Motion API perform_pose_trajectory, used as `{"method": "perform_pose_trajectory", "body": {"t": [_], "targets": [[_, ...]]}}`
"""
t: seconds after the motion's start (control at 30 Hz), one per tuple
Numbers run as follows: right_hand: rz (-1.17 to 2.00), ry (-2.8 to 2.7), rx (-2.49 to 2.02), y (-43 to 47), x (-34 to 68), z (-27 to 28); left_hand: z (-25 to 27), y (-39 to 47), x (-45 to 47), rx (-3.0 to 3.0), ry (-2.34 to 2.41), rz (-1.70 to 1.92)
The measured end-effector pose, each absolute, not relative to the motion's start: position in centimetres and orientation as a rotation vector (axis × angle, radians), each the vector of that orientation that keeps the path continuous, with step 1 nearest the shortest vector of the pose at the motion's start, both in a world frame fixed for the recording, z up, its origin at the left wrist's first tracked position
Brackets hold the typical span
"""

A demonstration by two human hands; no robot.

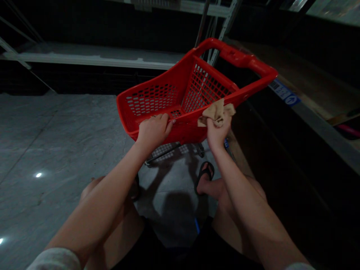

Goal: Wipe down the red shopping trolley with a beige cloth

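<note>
A red plastic shopping cart (185,80) with perforated basket walls stands side-on before me, its handle at the upper right. My left hand (154,129) is closed over the near rim of the basket, fingers hooked inside. In my right hand (218,131) is a crumpled tan cloth (218,111), pressed to the outer near side of the cart below the handle end. The cloth hides part of that rim, and the palm sides of both hands are out of sight.
Behind the cart runs a white metal shelf rack (92,60). A dark ledge with a blue label (284,92) lies along the right. Under the cart show a caster (200,150) and grey tiled floor (56,142). My sandalled foot (205,176) rests close to the cart.
</note>
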State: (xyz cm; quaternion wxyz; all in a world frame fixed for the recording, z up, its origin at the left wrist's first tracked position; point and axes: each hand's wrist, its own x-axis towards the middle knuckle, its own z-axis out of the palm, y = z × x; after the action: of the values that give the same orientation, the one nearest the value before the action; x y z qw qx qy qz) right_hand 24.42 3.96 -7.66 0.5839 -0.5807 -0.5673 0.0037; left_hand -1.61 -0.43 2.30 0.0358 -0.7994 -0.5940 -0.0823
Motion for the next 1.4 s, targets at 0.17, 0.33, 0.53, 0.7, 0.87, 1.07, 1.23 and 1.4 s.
{"method": "perform_pose_trajectory", "body": {"t": [0.17,0.33,0.53,0.7,0.87,1.07,1.23,1.4], "targets": [[-0.237,-1.402,-1.386,4.7,27.3,-3.5,1.8,-0.6,-6.5,-2.425,-1.992,-0.092],[-0.316,-1.558,-1.337,3.3,21.8,-5.2,0.8,-0.9,-7.7,-2.425,-1.967,-0.062],[-0.136,-2.045,-1.125,1.5,16.5,-4.8,0.7,-1.6,-6.6,-2.31,-2.062,-0.129],[-0.199,-1.826,-1.254,4.5,22.3,-3.2,0.9,-2.9,-5.0,-2.373,-2.047,-0.155],[-0.42,-1.532,-1.338,8.4,29.5,-3.2,1.4,-3.8,-4.5,-2.599,-1.856,-0.103],[-0.249,-1.704,-1.262,4.6,22.7,-2.8,1.8,-3.4,-5.5,-2.759,-1.598,0.046],[-0.053,-2.085,-1.086,-0.3,15.4,-2.6,1.4,-3.4,-4.2,-2.633,-1.68,0.034],[-0.051,-2.171,-1.044,2.6,19.5,-1.6,1.1,-3.5,-3.9,-2.643,-1.665,-0.028]]}}
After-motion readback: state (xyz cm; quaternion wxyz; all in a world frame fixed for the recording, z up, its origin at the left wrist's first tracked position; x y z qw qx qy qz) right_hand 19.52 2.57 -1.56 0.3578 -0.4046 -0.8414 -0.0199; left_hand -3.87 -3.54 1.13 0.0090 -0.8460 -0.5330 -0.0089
